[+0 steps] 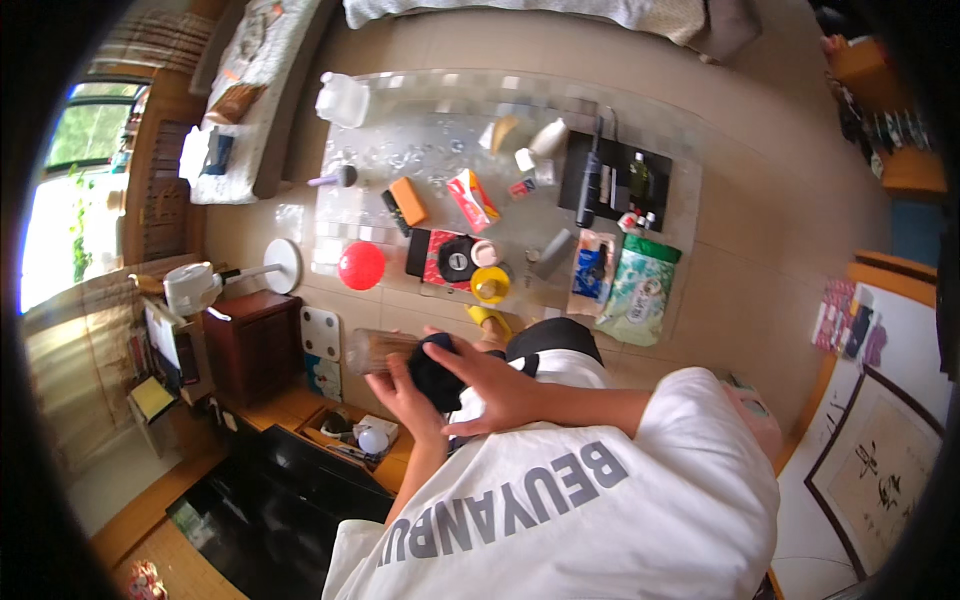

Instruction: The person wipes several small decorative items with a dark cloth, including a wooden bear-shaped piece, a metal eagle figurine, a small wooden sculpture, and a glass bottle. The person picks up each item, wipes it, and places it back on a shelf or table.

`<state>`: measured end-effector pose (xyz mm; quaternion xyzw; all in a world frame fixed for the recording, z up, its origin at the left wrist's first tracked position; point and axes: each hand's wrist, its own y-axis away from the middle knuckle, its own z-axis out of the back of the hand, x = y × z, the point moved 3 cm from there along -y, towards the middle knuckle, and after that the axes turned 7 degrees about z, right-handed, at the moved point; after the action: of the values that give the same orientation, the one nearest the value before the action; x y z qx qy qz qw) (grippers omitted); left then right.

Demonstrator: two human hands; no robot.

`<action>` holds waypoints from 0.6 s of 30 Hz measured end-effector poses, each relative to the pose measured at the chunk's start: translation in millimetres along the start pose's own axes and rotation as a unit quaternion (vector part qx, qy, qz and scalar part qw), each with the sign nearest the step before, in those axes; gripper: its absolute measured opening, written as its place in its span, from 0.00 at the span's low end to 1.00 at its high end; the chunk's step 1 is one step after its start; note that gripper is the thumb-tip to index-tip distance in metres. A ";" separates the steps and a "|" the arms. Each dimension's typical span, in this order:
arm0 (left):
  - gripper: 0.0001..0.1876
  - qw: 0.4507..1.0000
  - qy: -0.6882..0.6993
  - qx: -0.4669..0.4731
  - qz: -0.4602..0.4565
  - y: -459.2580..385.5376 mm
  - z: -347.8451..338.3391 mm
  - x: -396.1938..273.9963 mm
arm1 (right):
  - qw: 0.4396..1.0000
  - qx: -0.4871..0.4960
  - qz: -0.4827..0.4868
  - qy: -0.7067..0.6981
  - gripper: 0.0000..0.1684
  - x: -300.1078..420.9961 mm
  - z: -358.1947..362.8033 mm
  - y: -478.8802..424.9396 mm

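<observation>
Both hands are together in front of my white shirt, to the left of my knees. In my left hand [409, 405] lies a clear cylindrical container [379, 351], tilted on its side, with brown contents whose kind I cannot make out. Against its right end is a dark, black item [437, 373], perhaps cloth or a lid. My right hand [491, 382] grips this dark item from above, fingers spread over it. Parts of the item and of the left palm are hidden by fingers. Both are held above the floor, short of the glass-like table [424, 142].
On the table are a red ball [361, 265], an orange block [407, 201], a yellow container [490, 286], a black tray [652, 169] with bottles, and a green-white bag [640, 289]. A dark red cabinet [251, 341] and a black television [289, 510] stand left.
</observation>
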<state>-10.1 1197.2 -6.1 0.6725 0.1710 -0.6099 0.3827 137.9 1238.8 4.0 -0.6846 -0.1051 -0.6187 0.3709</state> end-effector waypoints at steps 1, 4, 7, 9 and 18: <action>0.16 1.000 0.018 -0.020 -0.012 2.2 -3.2 -5.5 | 1.000 -0.012 0.010 -0.009 0.60 4.0 -2.5 -3.4; 0.21 0.996 0.052 -0.015 0.063 3.8 7.3 -10.8 | 1.000 -0.030 0.007 -0.004 0.60 -0.6 -20.4 2.5; 0.26 0.992 0.015 -0.061 0.110 23.4 4.3 -22.4 | 0.996 -0.063 -0.057 -0.025 0.60 -1.7 -28.5 8.6; 0.27 0.989 0.063 0.003 0.131 25.0 11.7 -12.6 | 0.984 -0.135 -0.084 -0.081 0.60 2.1 -30.7 15.3; 0.29 0.982 0.092 0.059 0.151 36.1 68.3 3.6 | 0.847 -0.256 -0.231 -0.403 0.27 -23.4 -79.8 34.8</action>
<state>-31.3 1123.5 4.1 0.7656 0.0659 -0.4896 0.4121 92.5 1170.8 -34.0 -0.9005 -0.2384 -0.3607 -0.0465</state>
